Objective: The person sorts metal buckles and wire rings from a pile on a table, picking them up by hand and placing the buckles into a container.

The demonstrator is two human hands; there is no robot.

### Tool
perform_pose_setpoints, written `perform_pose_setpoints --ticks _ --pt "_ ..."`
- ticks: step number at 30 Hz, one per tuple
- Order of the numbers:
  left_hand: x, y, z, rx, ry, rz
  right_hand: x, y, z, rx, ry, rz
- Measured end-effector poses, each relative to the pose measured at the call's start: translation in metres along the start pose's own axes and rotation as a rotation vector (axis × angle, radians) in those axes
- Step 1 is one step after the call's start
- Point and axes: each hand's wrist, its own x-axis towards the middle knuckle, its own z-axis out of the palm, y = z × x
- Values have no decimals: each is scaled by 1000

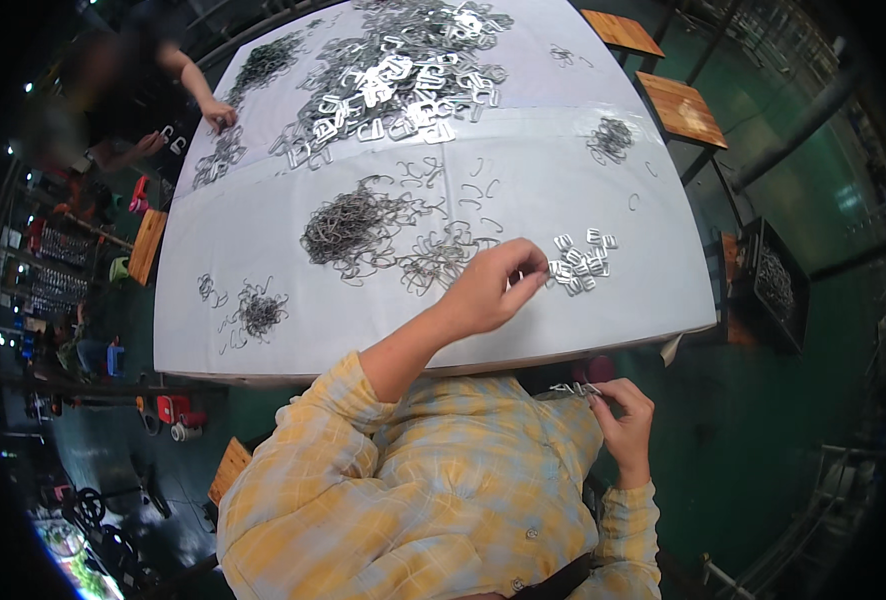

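Note:
My left hand (488, 288) reaches across the front of the table, its thumb and forefinger curled together in a pinch. Whatever lies between those fingertips is too small to make out. Right beside them is a small group of shiny metal buckles (588, 262). Down at the table's front edge, near my lap, my right hand (626, 418) is closed on several small metal pieces (573, 388) sticking out past the fingertips. Beyond my left hand, thin bent wire hooks (441, 255) are scattered around a denser dark heap of hooks (343, 230).
A large heap of flat metal buckles (403, 85) covers the far middle of the white table (363, 340). Smaller hook piles (261, 312) lie at left and right. A co-worker's hand (218, 112) works at the far left. Wooden stools (681, 108) and a dark bin (771, 285) stand at right.

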Motion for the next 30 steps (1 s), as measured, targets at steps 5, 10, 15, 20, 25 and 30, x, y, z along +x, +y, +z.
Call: perform_pose_setpoints --ticks 5,10,15,20,25,30 --pt "-27 13 39 -103 -255 170 3 3 10 14 74 0" --pt "-30 15 61 5 -350 198 7 2 10 43 119 -32" --pt "-32 17 68 51 -283 125 8 7 13 51 134 -46" --pt "-33 8 73 37 -243 139 9 9 13 72 128 -55" --pt "-36 7 77 52 -257 114 4 11 12 60 142 -24" --pt "-37 4 81 18 -269 117 5 10 12 55 130 -28"
